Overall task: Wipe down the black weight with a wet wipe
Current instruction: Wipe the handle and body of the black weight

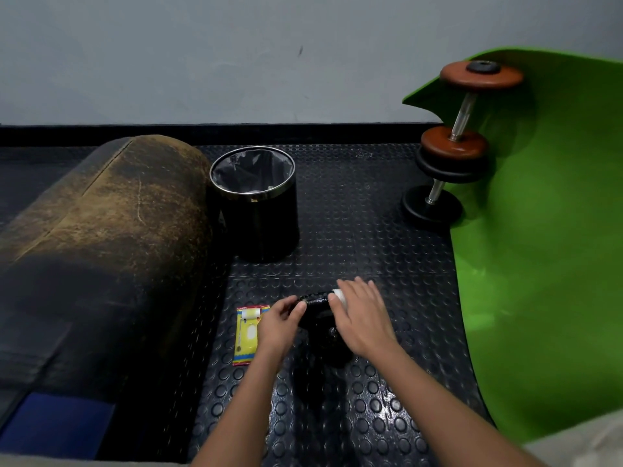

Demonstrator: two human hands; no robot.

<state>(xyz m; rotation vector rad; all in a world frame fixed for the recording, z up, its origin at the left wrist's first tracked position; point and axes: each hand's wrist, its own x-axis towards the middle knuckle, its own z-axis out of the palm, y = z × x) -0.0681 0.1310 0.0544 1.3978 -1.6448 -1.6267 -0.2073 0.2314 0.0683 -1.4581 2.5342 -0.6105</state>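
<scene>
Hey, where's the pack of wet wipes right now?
In the head view, the wipes pack lies flat on the studded floor mat, lower centre, just left of the left hand, and nearer than the bin.

Black studded rubber floor (354,230) carries a black steel-rimmed bin (258,210) far, yellow wipes packet (248,333) near, black weight (320,318), green mat (539,264) right

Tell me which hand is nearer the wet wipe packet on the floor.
Left. The left hand sits right beside the wet wipe packet, its edge overlapping the packet's right side while it grips the black weight. The right hand is farther right, across the weight.
</scene>
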